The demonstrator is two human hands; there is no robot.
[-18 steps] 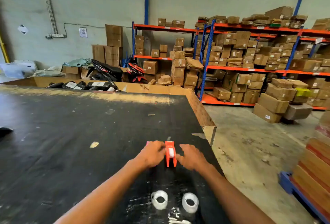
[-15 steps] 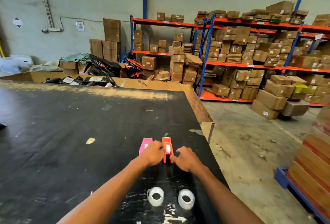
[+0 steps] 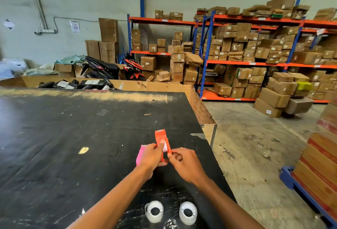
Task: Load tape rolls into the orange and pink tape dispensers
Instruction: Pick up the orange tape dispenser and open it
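Under my arms stretches the wide black scuffed worktable, with a small yellowish chip or scrap lying on it well to the left of my hands. Next comes the pink plastic tape dispenser, standing on the table just beside my left hand and partly hidden behind it. My left hand is closed around the near end of the orange plastic tape dispenser, thumb along its side; the dispenser points away from me, and a bit of white shows in its middle, which may be a roll already seated, though I cannot tell for sure from this angle. My right hand meets it from the other side, fingertips pinched on the dispenser's near lower edge, so both hands hold the same piece. Whether it rests on the table or is lifted just off it is unclear.

Close to my body, between my forearms, two rolls of clear tape lie flat on the table: the left clear tape roll and, just beside it, the right clear tape roll, neither touched. Past the table's right edge are the concrete floor and racks of brown cartons.
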